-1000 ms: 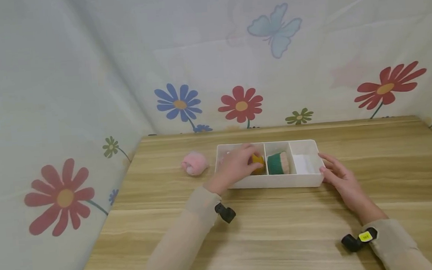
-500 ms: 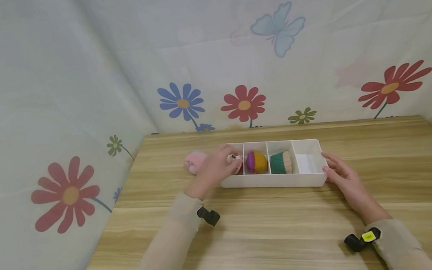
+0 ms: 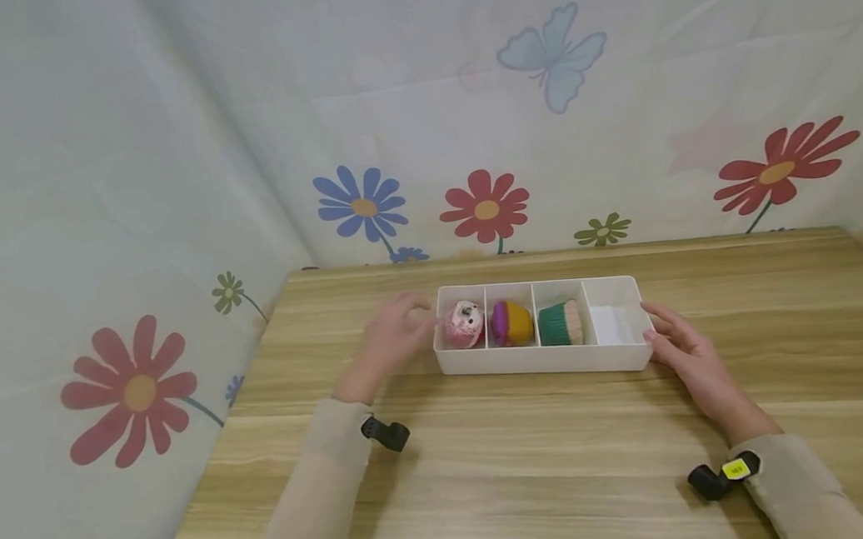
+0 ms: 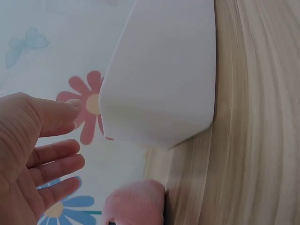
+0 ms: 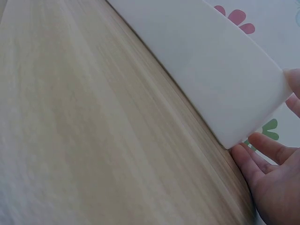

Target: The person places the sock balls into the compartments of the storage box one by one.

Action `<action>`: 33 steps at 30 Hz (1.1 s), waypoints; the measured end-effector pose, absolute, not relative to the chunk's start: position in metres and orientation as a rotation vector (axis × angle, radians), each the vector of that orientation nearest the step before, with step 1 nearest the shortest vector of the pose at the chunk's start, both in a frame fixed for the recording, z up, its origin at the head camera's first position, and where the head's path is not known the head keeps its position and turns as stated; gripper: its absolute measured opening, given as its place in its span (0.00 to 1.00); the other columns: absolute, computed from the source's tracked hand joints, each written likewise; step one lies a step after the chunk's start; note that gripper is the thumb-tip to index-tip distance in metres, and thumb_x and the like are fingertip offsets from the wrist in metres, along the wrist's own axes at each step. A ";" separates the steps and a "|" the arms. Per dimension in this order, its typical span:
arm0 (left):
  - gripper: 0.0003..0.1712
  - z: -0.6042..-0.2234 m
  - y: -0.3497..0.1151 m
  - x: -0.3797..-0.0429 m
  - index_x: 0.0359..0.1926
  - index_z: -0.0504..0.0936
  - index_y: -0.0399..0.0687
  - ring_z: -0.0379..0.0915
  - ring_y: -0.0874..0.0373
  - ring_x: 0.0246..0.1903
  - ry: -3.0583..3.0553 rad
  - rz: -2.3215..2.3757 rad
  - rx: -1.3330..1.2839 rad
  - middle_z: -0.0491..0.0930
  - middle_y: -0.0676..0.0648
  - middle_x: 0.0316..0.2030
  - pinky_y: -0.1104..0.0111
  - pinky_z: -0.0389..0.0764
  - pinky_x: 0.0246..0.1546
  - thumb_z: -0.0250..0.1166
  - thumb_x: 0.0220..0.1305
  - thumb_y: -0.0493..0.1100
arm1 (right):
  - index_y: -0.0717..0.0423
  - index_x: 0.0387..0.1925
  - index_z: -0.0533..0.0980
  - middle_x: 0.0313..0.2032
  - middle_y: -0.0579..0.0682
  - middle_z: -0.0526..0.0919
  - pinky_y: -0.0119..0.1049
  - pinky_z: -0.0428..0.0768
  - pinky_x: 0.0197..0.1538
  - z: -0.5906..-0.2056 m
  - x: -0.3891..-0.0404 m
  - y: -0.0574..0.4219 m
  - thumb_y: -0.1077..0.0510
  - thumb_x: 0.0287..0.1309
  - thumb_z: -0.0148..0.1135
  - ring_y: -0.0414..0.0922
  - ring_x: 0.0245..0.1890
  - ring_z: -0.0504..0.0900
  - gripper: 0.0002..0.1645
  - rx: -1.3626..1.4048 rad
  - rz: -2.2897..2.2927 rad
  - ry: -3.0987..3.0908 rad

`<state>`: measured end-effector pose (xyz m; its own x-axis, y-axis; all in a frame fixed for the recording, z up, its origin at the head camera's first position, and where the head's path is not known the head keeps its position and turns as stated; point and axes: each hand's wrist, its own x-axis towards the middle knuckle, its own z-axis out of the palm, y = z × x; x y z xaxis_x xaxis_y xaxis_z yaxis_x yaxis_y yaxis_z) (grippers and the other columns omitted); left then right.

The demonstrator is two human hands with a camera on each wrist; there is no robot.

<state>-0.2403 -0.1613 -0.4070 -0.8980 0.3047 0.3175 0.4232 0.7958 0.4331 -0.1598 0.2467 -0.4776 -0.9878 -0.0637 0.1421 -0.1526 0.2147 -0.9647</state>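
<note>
A white divided box [image 3: 543, 359] lies lengthwise on the table. In its left compartment sits a pink-and-white rolled-up sock bundle [image 3: 465, 325] with dark spots. A purple-and-orange sock bundle [image 3: 513, 323] is in the compartment to its right, then a green-and-beige ribbed one [image 3: 560, 324]. My left hand [image 3: 394, 335], fingers loosely bent and holding nothing, is just left of the box. A plain pink sock bundle [image 4: 135, 204] shows below the box end in the left wrist view; the left hand hides it in the head view. My right hand [image 3: 689, 360] rests its fingers and thumb against the box's right end.
The box's right compartment [image 3: 616, 323] has a pale white patch on its bottom. A wood-grain table [image 3: 535, 454] spreads in front of the box. Flower-printed white cloth [image 3: 406, 121] hangs behind and to the left.
The left hand moved from the purple-and-orange bundle to the left compartment, let go of the pink-and-white bundle there, and drew back left out of the box. The right hand stayed at the box end.
</note>
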 end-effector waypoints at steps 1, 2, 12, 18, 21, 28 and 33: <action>0.15 -0.408 -0.165 -0.241 0.42 0.80 0.45 0.72 0.52 0.49 -2.754 -0.768 -0.566 0.78 0.48 0.46 0.58 0.70 0.52 0.64 0.59 0.50 | 0.47 0.70 0.55 0.59 0.69 0.62 0.23 0.74 0.45 -0.478 -0.160 0.247 0.52 0.69 0.46 0.37 0.50 0.72 0.30 0.213 1.914 -2.394; 0.15 -0.410 -0.168 -0.242 0.42 0.80 0.45 0.72 0.51 0.49 -2.754 -0.784 -0.565 0.78 0.48 0.46 0.58 0.70 0.52 0.64 0.59 0.50 | 0.46 0.69 0.56 0.59 0.68 0.62 0.23 0.74 0.45 -0.477 -0.161 0.247 0.52 0.68 0.46 0.37 0.50 0.72 0.30 0.206 1.919 -2.394; 0.17 -0.421 -0.192 -0.248 0.44 0.78 0.40 0.69 0.49 0.48 -2.773 -0.821 -0.469 0.73 0.43 0.47 0.56 0.70 0.51 0.63 0.60 0.48 | 0.46 0.70 0.56 0.59 0.69 0.62 0.22 0.74 0.45 -0.477 -0.161 0.246 0.51 0.68 0.47 0.36 0.50 0.72 0.30 0.209 1.917 -2.395; 0.23 -0.431 -0.203 -0.255 0.50 0.74 0.37 0.67 0.48 0.49 -2.811 -0.798 -0.410 0.72 0.42 0.49 0.57 0.69 0.51 0.62 0.60 0.49 | 0.45 0.70 0.55 0.60 0.68 0.62 0.22 0.73 0.46 -0.477 -0.161 0.247 0.50 0.68 0.47 0.35 0.49 0.71 0.30 0.190 1.898 -2.425; 0.27 -0.435 -0.205 -0.256 0.50 0.73 0.37 0.66 0.47 0.49 -2.823 -0.798 -0.391 0.71 0.41 0.49 0.56 0.69 0.51 0.66 0.57 0.51 | 0.44 0.70 0.55 0.61 0.68 0.62 0.22 0.73 0.46 -0.477 -0.161 0.246 0.49 0.68 0.47 0.34 0.49 0.71 0.31 0.177 1.890 -2.445; 0.31 -0.438 -0.205 -0.259 0.49 0.72 0.40 0.65 0.48 0.47 -2.876 -0.856 -0.308 0.70 0.41 0.47 0.54 0.71 0.49 0.70 0.50 0.55 | 0.46 0.70 0.55 0.60 0.68 0.63 0.21 0.73 0.45 -0.476 -0.161 0.245 0.50 0.68 0.47 0.33 0.49 0.71 0.31 0.182 1.885 -2.436; 0.33 -0.438 -0.205 -0.264 0.49 0.69 0.39 0.67 0.49 0.42 -2.935 -0.947 -0.271 0.70 0.41 0.43 0.56 0.73 0.43 0.71 0.50 0.53 | 0.45 0.70 0.55 0.60 0.68 0.63 0.21 0.73 0.45 -0.477 -0.162 0.247 0.50 0.68 0.47 0.33 0.49 0.71 0.31 0.176 1.876 -2.441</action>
